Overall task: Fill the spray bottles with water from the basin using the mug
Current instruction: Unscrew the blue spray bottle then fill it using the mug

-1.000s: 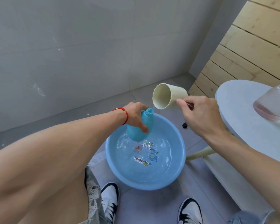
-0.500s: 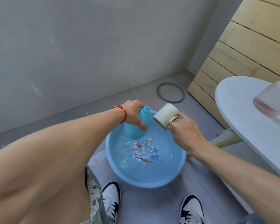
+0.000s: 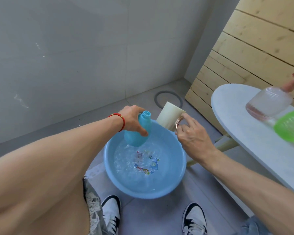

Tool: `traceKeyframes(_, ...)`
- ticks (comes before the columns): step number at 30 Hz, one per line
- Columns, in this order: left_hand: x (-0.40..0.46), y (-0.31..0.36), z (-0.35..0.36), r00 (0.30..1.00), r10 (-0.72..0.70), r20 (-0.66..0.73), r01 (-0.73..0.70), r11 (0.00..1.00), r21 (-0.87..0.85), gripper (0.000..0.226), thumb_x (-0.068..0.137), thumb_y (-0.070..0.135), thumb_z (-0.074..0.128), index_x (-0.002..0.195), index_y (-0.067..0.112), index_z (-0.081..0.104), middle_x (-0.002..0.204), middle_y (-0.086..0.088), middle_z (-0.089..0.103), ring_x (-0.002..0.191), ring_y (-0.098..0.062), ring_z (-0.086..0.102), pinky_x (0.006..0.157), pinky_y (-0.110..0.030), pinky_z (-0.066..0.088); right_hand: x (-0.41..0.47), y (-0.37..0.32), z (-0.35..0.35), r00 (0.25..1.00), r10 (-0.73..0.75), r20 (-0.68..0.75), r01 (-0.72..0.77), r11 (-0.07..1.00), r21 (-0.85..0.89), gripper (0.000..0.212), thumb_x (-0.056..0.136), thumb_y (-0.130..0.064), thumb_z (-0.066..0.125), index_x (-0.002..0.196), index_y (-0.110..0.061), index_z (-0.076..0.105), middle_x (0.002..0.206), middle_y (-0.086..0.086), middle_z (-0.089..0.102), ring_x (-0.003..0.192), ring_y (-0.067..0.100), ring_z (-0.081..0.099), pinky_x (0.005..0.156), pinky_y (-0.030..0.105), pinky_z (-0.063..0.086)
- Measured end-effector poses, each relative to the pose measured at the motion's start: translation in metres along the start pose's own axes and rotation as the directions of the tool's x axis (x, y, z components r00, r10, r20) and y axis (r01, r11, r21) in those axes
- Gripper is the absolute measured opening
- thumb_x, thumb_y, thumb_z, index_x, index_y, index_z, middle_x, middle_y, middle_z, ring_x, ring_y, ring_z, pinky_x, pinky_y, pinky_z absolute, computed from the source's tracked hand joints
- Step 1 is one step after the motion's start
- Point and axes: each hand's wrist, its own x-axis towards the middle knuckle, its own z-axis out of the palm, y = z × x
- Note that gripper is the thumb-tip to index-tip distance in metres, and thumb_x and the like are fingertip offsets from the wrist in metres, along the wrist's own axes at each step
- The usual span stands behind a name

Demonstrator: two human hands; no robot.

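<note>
From the head view, the left hand (image 3: 132, 120) has its fingers clamped on the blue spray bottle (image 3: 138, 133), uncapped and tilted with its open neck toward one o'clock, over the basin's (image 3: 174, 185) eleven o'clock rim. At the basin's one o'clock rim, the right hand (image 3: 193, 139) has its fingers closed around the handle of the cream mug (image 3: 168, 116), just beside the bottle. Rippled water fills the basin on the floor, and at three o'clock a clear bottle (image 3: 269, 102) and a green bottle (image 3: 291, 126) lie on the white bench (image 3: 244, 133).
</note>
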Motion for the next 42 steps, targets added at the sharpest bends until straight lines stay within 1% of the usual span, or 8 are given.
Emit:
traceKeyframes(5,-0.003,0.007,-0.002,0.999,0.016,-0.033,-0.016,1.0,-0.015,0.051,0.055,0.045,0.095,0.094,0.038,0.063,0.093,0.007,0.071,0.091,-0.019,0.067,0.081,-0.035,0.058,-0.009,-0.009,-0.023,0.924,0.358,0.133,-0.382,0.849,0.364,0.017,0.084,-0.014,0.079,0.071,-0.008,0.069,0.07,0.01,0.064,0.088,0.035,0.068,0.064,0.037,0.052)
traceKeyframes(9,-0.006,0.015,-0.006,0.998,0.015,-0.066,-0.019,0.998,-0.064,0.049,0.057,0.043,0.094,0.096,0.032,0.068,0.09,0.008,0.072,0.09,-0.016,0.067,0.079,-0.033,0.057,-0.015,-0.005,-0.043,0.648,0.542,0.536,-0.724,0.219,0.654,0.04,0.099,-0.032,0.056,0.07,-0.009,0.071,0.064,0.002,0.07,0.07,0.026,0.065,0.066,0.035,0.05)
traceKeyframes(12,-0.008,0.022,-0.009,0.996,0.014,-0.085,-0.023,0.995,-0.099,0.047,0.057,0.044,0.093,0.095,0.031,0.068,0.087,0.01,0.072,0.086,-0.012,0.067,0.071,-0.029,0.054,-0.022,0.006,-0.057,0.478,0.496,0.725,-0.65,-0.355,0.672,0.036,0.101,-0.023,0.052,0.073,-0.006,0.067,0.062,0.003,0.062,0.063,0.016,0.063,0.073,0.043,0.065)
traceKeyframes(14,-0.01,0.025,-0.01,0.994,0.027,-0.107,-0.04,0.991,-0.126,0.047,0.057,0.044,0.092,0.095,0.031,0.067,0.086,0.011,0.073,0.085,-0.01,0.068,0.07,-0.029,0.055,-0.027,0.019,-0.069,0.465,0.446,0.765,-0.542,-0.54,0.644,0.035,0.103,-0.019,0.049,0.075,-0.004,0.063,0.07,0.012,0.054,0.073,0.022,0.066,0.071,0.048,0.065)
traceKeyframes(21,-0.008,0.051,-0.003,0.986,0.077,-0.146,-0.102,0.979,-0.174,0.053,0.056,0.042,0.094,0.102,0.035,0.07,0.087,0.011,0.074,0.083,-0.009,0.07,0.071,-0.029,0.059,-0.067,0.1,-0.083,0.332,0.718,0.612,-0.381,-0.492,0.783,0.029,0.102,-0.016,0.051,0.082,-0.003,0.067,0.079,0.003,0.061,0.077,0.014,0.058,0.08,0.042,0.062)
traceKeyframes(29,0.003,0.08,0.004,0.981,0.119,-0.15,-0.146,0.973,-0.178,0.049,0.058,0.04,0.095,0.1,0.035,0.07,0.085,0.012,0.074,0.081,-0.009,0.07,0.068,-0.027,0.056,-0.088,0.132,-0.053,0.168,0.796,0.581,-0.591,-0.391,0.706,0.033,0.096,-0.026,0.05,0.074,-0.016,0.073,0.081,-0.002,0.074,0.083,0.025,0.066,0.061,0.038,0.057)
traceKeyframes(38,0.01,0.097,0.019,0.979,0.158,-0.13,-0.178,0.972,-0.156,0.056,0.056,0.045,0.094,0.106,0.036,0.069,0.091,0.011,0.073,0.082,-0.008,0.069,0.064,-0.023,0.053,-0.114,0.119,-0.083,0.394,0.899,0.188,-0.818,0.25,0.519,0.032,0.101,-0.025,0.046,0.118,-0.01,0.07,0.118,0.011,0.062,0.114,0.03,0.055,0.096,0.042,0.047)
traceKeyframes(42,0.007,0.105,0.024,0.973,0.193,-0.123,-0.211,0.965,-0.154,0.057,0.058,0.04,0.095,0.109,0.037,0.07,0.09,0.011,0.074,0.083,-0.006,0.068,0.065,-0.023,0.052,-0.177,0.145,-0.092,0.333,0.935,0.123,-0.915,0.288,0.283,0.025,0.099,-0.016,0.05,0.11,-0.009,0.071,0.109,0.014,0.064,0.1,0.037,0.061,0.081,0.043,0.049)
